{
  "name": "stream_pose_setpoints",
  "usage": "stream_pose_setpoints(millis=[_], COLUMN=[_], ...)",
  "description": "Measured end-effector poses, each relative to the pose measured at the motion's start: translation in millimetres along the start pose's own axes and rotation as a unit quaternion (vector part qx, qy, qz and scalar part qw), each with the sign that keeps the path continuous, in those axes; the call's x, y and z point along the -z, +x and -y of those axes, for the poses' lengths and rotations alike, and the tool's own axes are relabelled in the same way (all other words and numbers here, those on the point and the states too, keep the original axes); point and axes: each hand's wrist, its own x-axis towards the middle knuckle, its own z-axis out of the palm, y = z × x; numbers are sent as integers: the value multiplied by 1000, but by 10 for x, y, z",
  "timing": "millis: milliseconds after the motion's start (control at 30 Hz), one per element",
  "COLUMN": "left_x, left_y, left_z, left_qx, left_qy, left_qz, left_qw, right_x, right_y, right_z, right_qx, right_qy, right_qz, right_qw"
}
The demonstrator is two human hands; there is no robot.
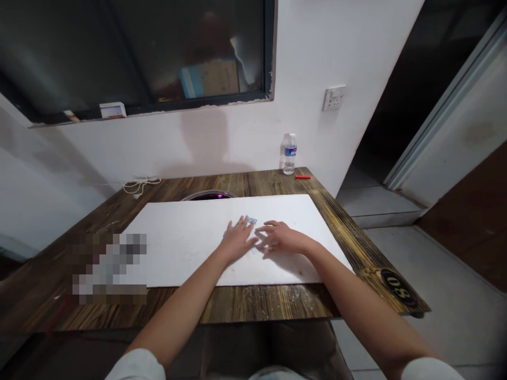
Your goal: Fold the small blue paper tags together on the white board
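One card, one white board, one bottle, one pen.

A water bottle stands at the far edge of the wooden surface, a red pen just beside it. A white cord lies far left, a socket on the wall

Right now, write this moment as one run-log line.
left hand: flat on blue card | right hand: beside it on white board | far edge: water bottle, red pen
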Motion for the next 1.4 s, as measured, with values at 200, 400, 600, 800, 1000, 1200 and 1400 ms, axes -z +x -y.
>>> stream_pose_setpoints(millis=[200, 400, 600, 800, 1000, 1200, 1400], left_x=[88, 215, 288, 224, 166, 329, 413], left_y=[-123, -209, -222, -217, -205, -234, -237], left_z=[-167, -61, 138, 31, -53, -87, 140], left_qx=[-197, -261, -33, -51, -177, -259, -6], left_qy=[-83, -151, -9, 3, -75, -171, -66], left_qz=[87, -9, -102, 0, 99, 87, -101], left_qw=[973, 953, 994, 999, 976, 947, 993], right_x=[25, -20, -34, 72, 65, -91, -5], right_y=[33, 42, 34, -21, 4, 49, -24], right_z=[-124, -187, -184, -60, -98, -175, -118], right_qx=[-49, -15, 18, 75, -26, 47, 29], right_qy=[-14, 3, 32, 110, 110, 76, 89], right_qz=[-143, -111, -60, 27, -88, -62, -43], right_qw=[988, 994, 997, 991, 990, 994, 995])
